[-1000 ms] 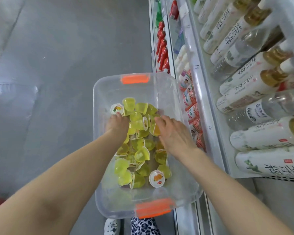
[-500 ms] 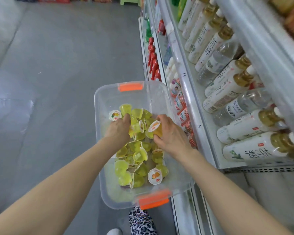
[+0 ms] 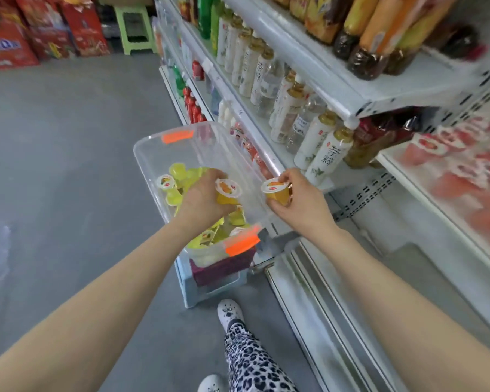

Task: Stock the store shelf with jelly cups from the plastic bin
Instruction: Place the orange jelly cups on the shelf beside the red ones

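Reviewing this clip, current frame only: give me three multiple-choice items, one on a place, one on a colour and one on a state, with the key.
1. Relative to the plastic bin, where is the jelly cup in the right hand?
A. Buried among the others
B. Held up by the shelf-side rim
C. Lying on the floor

2. What colour are the latches on the plastic bin?
A. Blue
B. Green
C. Orange

3. What is the left hand doing?
A. Gripping a second jelly cup
B. Pressing flat on the floor
C. Hanging empty

Key:
1 B: the fingers hold it clear of the pile, at the rim.
2 C: both latches are bright orange.
3 A: its fingers curl round a cup above the pile.
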Demonstrator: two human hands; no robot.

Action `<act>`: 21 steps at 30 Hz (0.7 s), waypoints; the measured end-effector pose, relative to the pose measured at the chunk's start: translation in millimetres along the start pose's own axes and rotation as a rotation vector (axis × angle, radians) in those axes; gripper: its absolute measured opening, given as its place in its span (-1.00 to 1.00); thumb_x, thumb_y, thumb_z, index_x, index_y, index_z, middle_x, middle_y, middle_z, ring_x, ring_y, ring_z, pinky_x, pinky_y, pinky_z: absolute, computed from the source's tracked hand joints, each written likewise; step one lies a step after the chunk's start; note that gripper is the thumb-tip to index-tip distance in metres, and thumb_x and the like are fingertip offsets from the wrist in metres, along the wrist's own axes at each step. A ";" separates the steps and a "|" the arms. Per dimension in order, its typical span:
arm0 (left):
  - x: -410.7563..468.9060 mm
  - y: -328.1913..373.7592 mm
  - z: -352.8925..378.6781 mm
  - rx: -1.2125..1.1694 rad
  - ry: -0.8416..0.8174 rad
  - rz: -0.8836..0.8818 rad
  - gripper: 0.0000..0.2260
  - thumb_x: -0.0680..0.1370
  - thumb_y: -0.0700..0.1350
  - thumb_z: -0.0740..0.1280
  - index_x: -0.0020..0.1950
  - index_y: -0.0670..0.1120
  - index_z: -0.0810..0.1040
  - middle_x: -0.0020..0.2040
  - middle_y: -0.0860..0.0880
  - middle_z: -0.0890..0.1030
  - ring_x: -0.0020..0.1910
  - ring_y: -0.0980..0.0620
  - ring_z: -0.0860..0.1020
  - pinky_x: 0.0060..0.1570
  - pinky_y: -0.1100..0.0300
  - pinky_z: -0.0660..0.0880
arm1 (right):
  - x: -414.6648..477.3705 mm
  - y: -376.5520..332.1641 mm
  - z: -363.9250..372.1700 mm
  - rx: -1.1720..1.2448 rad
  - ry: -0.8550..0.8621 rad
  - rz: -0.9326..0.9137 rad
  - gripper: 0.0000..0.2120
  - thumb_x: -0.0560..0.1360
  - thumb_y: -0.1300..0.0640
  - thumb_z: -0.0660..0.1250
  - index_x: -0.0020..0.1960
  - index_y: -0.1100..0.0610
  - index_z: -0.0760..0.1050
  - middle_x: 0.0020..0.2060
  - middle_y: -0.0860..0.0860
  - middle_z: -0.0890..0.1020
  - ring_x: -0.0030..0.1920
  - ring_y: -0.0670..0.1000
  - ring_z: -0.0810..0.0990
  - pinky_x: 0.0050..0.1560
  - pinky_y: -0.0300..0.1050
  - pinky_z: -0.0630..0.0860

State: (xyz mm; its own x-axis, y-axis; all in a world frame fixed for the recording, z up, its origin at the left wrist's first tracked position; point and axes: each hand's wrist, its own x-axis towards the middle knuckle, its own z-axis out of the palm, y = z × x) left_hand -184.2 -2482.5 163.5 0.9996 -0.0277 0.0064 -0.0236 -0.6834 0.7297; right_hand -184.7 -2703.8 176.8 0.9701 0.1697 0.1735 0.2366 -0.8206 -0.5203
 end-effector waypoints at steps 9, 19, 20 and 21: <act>-73.7 117.7 28.8 -0.057 -0.112 0.312 -0.50 0.32 0.03 0.56 0.19 -0.02 0.49 0.10 -0.03 0.55 0.08 -0.03 0.53 0.06 0.05 0.49 | -138.6 6.9 -105.5 -0.011 0.260 0.128 -0.62 0.42 -0.03 0.43 0.12 0.03 0.35 -0.07 -0.06 0.53 -0.07 0.04 0.51 -0.15 -0.06 0.38; -147.9 243.6 90.5 -0.088 -0.251 0.624 -0.59 0.34 -0.06 0.49 0.14 -0.05 0.50 0.05 -0.02 0.54 0.02 0.01 0.52 -0.08 0.20 0.42 | -280.4 24.4 -212.0 -0.136 0.558 0.255 -0.63 0.39 0.01 0.46 0.09 0.07 0.39 -0.06 -0.05 0.53 -0.10 -0.02 0.48 -0.07 -0.05 0.43; -158.8 256.1 101.2 -0.109 -0.258 0.656 -0.57 0.34 -0.08 0.51 0.17 -0.06 0.50 0.07 -0.03 0.53 0.06 0.02 0.51 -0.02 0.20 0.42 | -298.5 28.7 -223.0 -0.150 0.582 0.272 -0.63 0.39 0.02 0.46 0.09 0.07 0.39 -0.07 -0.05 0.53 -0.10 -0.01 0.48 -0.07 -0.05 0.43; -169.7 268.9 111.0 -0.132 -0.270 0.673 -0.55 0.33 -0.08 0.52 0.18 -0.06 0.50 0.08 -0.02 0.52 0.07 0.03 0.50 0.03 0.18 0.44 | -316.1 34.5 -233.4 -0.164 0.609 0.287 -0.63 0.38 0.01 0.46 0.08 0.06 0.39 -0.09 -0.07 0.52 -0.12 -0.03 0.47 -0.10 -0.07 0.42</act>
State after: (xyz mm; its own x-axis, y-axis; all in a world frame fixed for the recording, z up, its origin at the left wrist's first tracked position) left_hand -362.0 -2742.5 282.7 0.7303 -0.6002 0.3262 -0.6116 -0.3618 0.7036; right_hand -495.8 -2913.2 299.1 0.7785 -0.3638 0.5114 -0.0826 -0.8671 -0.4912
